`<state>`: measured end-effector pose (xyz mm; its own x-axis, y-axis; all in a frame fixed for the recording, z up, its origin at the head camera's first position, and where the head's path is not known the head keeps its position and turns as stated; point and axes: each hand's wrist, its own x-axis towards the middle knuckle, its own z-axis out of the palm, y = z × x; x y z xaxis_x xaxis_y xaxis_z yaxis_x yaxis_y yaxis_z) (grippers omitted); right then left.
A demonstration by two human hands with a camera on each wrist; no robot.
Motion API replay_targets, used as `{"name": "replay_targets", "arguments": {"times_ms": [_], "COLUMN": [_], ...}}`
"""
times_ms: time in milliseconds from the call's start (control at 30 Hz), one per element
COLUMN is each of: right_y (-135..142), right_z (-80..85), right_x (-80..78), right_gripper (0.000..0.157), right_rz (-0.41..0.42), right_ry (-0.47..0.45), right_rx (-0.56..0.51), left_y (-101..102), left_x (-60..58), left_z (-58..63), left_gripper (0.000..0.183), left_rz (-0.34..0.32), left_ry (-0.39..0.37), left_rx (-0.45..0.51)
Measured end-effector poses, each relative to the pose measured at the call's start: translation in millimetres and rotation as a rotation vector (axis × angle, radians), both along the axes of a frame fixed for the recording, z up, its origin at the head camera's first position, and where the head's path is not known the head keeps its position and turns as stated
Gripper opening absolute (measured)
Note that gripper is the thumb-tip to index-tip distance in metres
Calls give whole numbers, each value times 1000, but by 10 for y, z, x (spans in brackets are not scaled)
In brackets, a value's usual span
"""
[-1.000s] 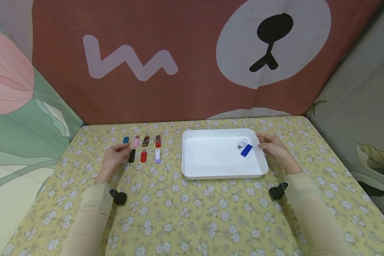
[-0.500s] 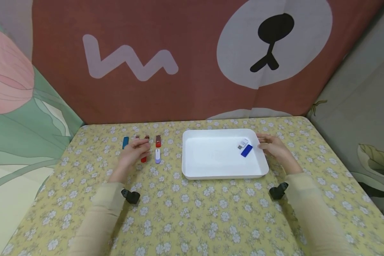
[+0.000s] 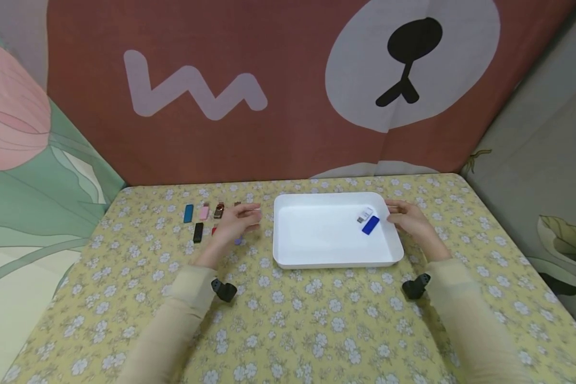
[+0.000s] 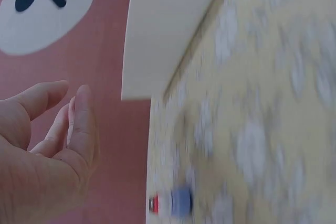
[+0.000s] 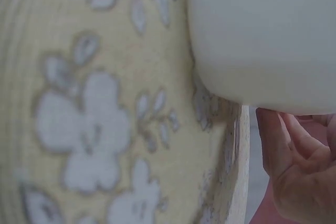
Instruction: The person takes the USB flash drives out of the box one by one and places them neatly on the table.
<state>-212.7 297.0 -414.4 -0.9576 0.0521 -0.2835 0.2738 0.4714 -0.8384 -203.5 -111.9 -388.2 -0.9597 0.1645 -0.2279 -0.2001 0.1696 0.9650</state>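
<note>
My left hand hovers over the right end of a group of USB flash drives, fingers loosely extended and holding nothing. It partly covers a red drive, a purple-and-white drive and one behind. Left of it lie a blue drive, a pink one, a dark swivel one and a black one. My right hand touches the right outer wall of a white tray with extended fingers. Inside the tray lie a white drive and a dark blue drive.
A yellow flowered cloth covers the table. Behind its far edge hangs a brown bear-print fabric, with other printed fabric at both sides. Black wrist cameras sit on both sleeves.
My left hand has swept rightward across the drives, from the blue and black ones to the right end near the tray. The drives stay in place. My right hand has stayed at the tray.
</note>
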Motion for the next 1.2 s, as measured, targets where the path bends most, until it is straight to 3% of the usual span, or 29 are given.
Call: {"name": "replay_targets", "arguments": {"times_ms": [233,700,1033,1200], "right_y": [-26,-27,-88,-86], "right_z": [34,55,100,107], "right_x": [-13,-43,-33,-10], "right_gripper": [62,61,60,62], "right_rz": [-7,9,-8,-11], "right_ry": [4,-37,-30,-54], "right_rx": [11,58,54,5], "left_y": [425,1244,1554,1666], "left_x": [-22,-6,-56,-72], "left_z": [16,-121,-197,-210], "left_gripper": [43,37,39,37], "left_rz": [-74,-185,-175,-148], "left_ry": [-17,-6,36,52], "left_rx": [-28,-19,-19,-66]}}
